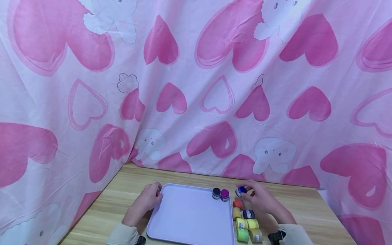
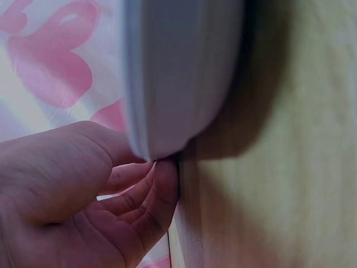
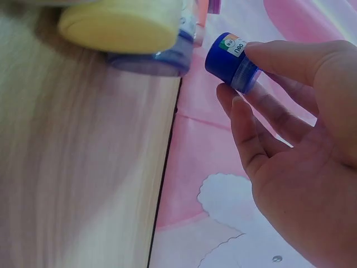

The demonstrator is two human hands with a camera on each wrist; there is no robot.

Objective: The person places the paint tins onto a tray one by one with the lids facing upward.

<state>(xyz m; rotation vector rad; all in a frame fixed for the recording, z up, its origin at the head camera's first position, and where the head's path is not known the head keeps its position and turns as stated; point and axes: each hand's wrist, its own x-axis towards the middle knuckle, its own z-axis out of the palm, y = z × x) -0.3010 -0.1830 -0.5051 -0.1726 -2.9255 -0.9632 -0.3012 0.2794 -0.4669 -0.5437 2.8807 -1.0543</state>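
My right hand (image 1: 261,197) pinches a small blue paint jar (image 1: 240,191) between thumb and fingers, beyond the tray's far right corner. In the right wrist view the jar (image 3: 231,62) is tilted, with a white and coloured label near the thumb. At the far left corner of a pale lavender tray (image 1: 186,216), my left hand (image 1: 148,196) grips the rim. The left wrist view has the fingertips at the rim's lower edge, and the thumb's tip is hidden behind the tray wall (image 2: 173,78). A black jar (image 1: 216,193) and a magenta jar (image 1: 224,195) stand side by side in the tray's far right corner.
Along the tray's right side, jars stand close together on the wooden table (image 1: 309,211): a red one (image 1: 237,204), an orange-yellow one (image 1: 237,213), a navy one (image 1: 248,214), several yellow ones and a green one (image 1: 243,235). A pink heart-patterned cloth (image 1: 211,102) hangs behind the table.
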